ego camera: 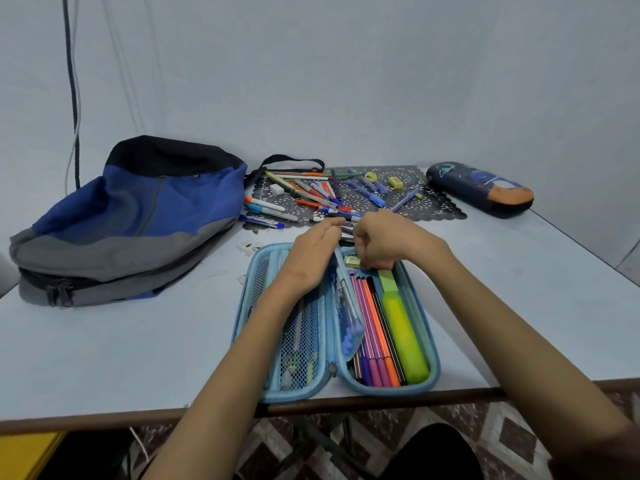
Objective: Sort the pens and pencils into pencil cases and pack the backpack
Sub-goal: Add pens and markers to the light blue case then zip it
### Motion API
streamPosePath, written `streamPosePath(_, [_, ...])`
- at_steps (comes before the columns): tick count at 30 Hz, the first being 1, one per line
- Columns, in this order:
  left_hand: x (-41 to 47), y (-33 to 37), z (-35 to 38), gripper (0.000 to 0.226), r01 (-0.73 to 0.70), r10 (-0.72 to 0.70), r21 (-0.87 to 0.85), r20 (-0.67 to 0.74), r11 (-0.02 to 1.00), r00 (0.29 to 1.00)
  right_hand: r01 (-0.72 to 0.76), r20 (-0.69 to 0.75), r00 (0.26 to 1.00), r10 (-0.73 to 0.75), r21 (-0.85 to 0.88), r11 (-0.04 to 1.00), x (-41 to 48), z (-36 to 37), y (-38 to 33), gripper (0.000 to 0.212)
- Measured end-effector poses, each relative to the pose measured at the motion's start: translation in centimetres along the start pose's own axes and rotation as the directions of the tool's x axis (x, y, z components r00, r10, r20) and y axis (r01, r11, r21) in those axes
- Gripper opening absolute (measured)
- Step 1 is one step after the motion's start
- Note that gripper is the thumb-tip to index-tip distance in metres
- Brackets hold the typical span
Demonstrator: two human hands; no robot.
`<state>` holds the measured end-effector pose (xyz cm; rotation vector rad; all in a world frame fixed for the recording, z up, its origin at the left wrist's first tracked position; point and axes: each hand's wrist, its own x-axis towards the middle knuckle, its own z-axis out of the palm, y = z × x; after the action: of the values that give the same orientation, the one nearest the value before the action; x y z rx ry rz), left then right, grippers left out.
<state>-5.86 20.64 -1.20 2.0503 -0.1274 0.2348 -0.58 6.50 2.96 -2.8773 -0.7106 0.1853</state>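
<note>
Pencil case (249, 303): right hand (384, 240) curled, perhaps gripping pens.

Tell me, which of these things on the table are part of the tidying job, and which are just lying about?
Part of the job: open light-blue pencil case, loose pens and pencils, dark closed pencil case, blue backpack.

Just lying about: lacy dark mat, hanging cable.
</note>
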Motion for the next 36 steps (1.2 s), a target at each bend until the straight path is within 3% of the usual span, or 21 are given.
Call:
streamPosePath(6, [0.0, 0.0, 0.0, 0.037, -0.003, 0.003, -0.004, -0.008, 1.000, 1.000, 0.063, 0.024, 0.997, -0.067, 0.150, 0.987, -0.7, 0.2, 0.4, 0.027])
streamPosePath(11, [-0.2, 0.3, 0.0, 0.037, -0.008, 0.008, -0.014, -0.010, 1.000, 1.000, 0.061, 0.031, 0.997, -0.068, 0.185, 0.981, -1.0, 0.0, 0.5, 0.019])
streamPosePath(21, [-0.2, 0.0, 0.0, 0.038, -0.008, 0.008, -0.018, -0.009, 1.000, 1.000, -0.042, -0.096, 0.994, 0.044, 0.028, 0.999, -1.1, 0.1, 0.8, 0.013])
streamPosePath(25, [-0.2, 0.0, 0.0, 0.037, -0.011, 0.011, -0.021, -0.015, 1.000, 1.000, -0.027, -0.153, 0.988, 0.026, 0.001, 1.000, -0.9, 0.7, 0.7, 0.015])
streamPosePath(30, [-0.2, 0.1, 0.0, 0.037, -0.014, 0.014, -0.009, -0.014, 1.000, 1.000, 0.094, -0.139, 0.988, -0.062, 0.240, 0.966, -0.8, 0.6, 2.7, 0.006])
streamPosePath(36, [-0.9, 0.6, 0.3, 0.057, 0.010, -0.016, 0.089, 0.075, 0.996, 0.997, 0.099, -0.226, 0.974, 0.031, 0.541, 0.835, -0.9, 1.2, 4.2, 0.018])
